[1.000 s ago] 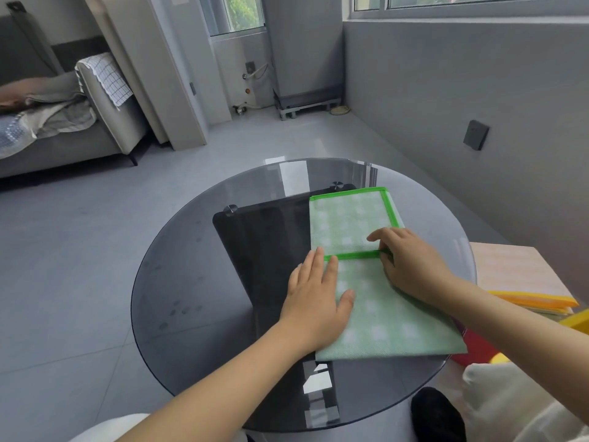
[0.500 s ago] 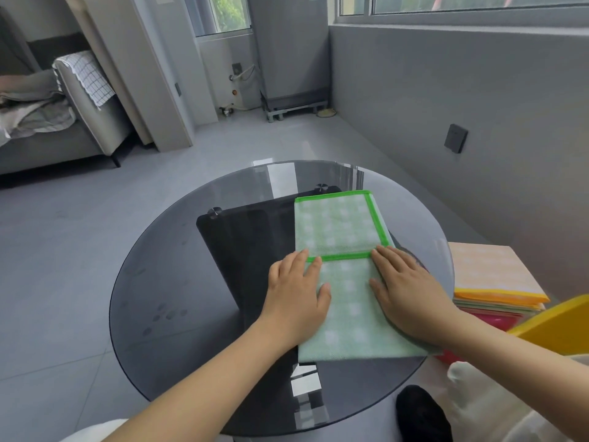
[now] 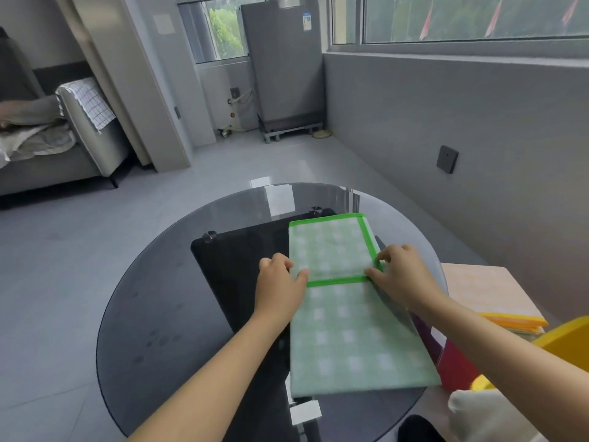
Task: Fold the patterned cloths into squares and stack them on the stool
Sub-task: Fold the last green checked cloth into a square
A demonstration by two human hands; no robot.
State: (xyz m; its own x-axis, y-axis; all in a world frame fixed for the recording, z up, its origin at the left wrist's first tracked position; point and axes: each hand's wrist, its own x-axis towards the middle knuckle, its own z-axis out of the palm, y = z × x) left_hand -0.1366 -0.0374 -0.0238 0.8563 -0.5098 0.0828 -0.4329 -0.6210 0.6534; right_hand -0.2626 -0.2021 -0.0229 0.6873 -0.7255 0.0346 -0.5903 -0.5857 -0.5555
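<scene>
A pale green checked cloth point(image 3: 350, 339) with a bright green border lies on the round glass table point(image 3: 153, 314), folded so its bordered edge runs across the middle. My left hand point(image 3: 280, 288) pinches the left end of that bordered edge. My right hand point(image 3: 401, 275) pinches the right corner of the same edge. Beside the table on the right, a stack of folded cloths point(image 3: 490, 295), peach on top with orange and yellow edges below, rests on the stool, which is mostly hidden.
A black base point(image 3: 239, 266) shows under the glass. A yellow object point(image 3: 567, 342) and a red one point(image 3: 455, 368) sit at the right edge. The grey wall point(image 3: 446, 122) runs along the right; a sofa point(image 3: 63, 148) stands far left.
Both hands were pressing flat on the cloth near the fold. They have moved apart to the two ends of the bordered edge and now pinch it. The camera has tilted up.
</scene>
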